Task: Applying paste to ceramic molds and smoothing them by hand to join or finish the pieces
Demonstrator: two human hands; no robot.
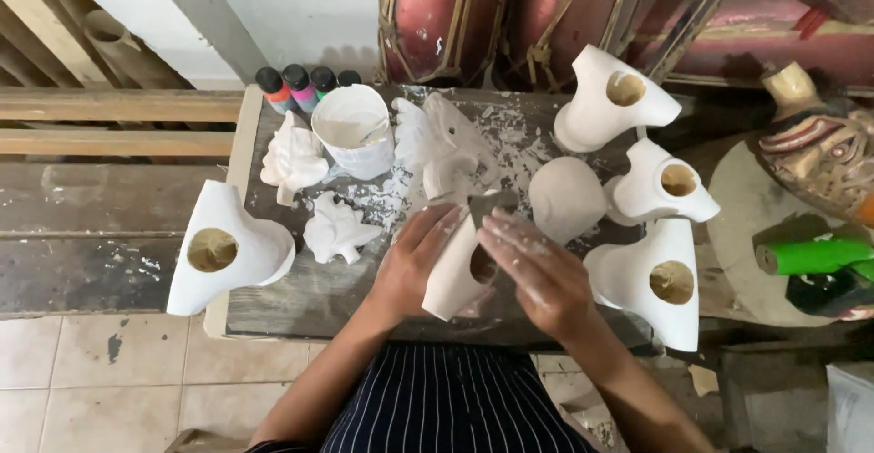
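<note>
My left hand (414,266) grips a white unpainted carved figure (455,275) at the near middle of a dusty wooden work table (300,303). My right hand (537,271), dusted white, rests on the top of that same figure and pinches a small grey sheet, perhaps sandpaper (492,203), against it. Both hands are closed on what they hold. The figure's lower part is hidden behind my right hand.
Several white carved pieces with round holes stand around: one at the left (223,248), three at the right (651,280). A white tub of paste (355,130) and small paint bottles (296,87) stand at the back. A painted mask (824,157) and a green item (810,254) lie right.
</note>
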